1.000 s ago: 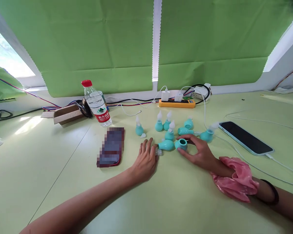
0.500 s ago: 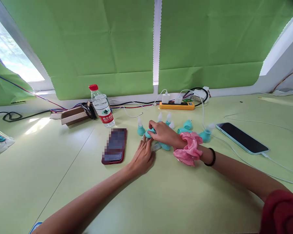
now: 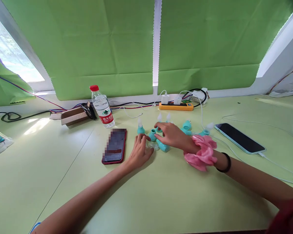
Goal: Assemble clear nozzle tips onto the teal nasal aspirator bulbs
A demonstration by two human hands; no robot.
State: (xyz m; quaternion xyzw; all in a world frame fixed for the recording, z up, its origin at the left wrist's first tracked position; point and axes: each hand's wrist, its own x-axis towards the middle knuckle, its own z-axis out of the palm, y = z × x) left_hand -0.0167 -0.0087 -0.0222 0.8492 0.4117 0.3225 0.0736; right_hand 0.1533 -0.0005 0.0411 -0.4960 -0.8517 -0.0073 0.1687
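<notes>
Several teal rubber bulbs, some with white nozzles, stand in a cluster mid-table, for example one bulb [image 3: 140, 128]. My right hand [image 3: 171, 136] reaches across the cluster to the left. Its fingertips pinch an open-topped teal bulb [image 3: 152, 134]. A pink scrunchie [image 3: 202, 152] sits on that wrist. Under the right hand, another teal bulb [image 3: 163, 146] lies on its side. My left hand [image 3: 139, 149] rests on the table just left of it. Its fingers are curled around a small clear nozzle [image 3: 151, 146].
A phone in a red case [image 3: 114, 146] lies left of my left hand. A water bottle [image 3: 101, 107] and a cardboard box [image 3: 72, 116] stand behind it. An orange power strip [image 3: 176, 106] sits at the back. At the right, a charging phone [image 3: 239, 138] lies with its white cable.
My right hand carried a teal bulb leftward across the cluster, then drew back slightly. My left hand went from lying flat to curling its fingers at the clear nozzle.
</notes>
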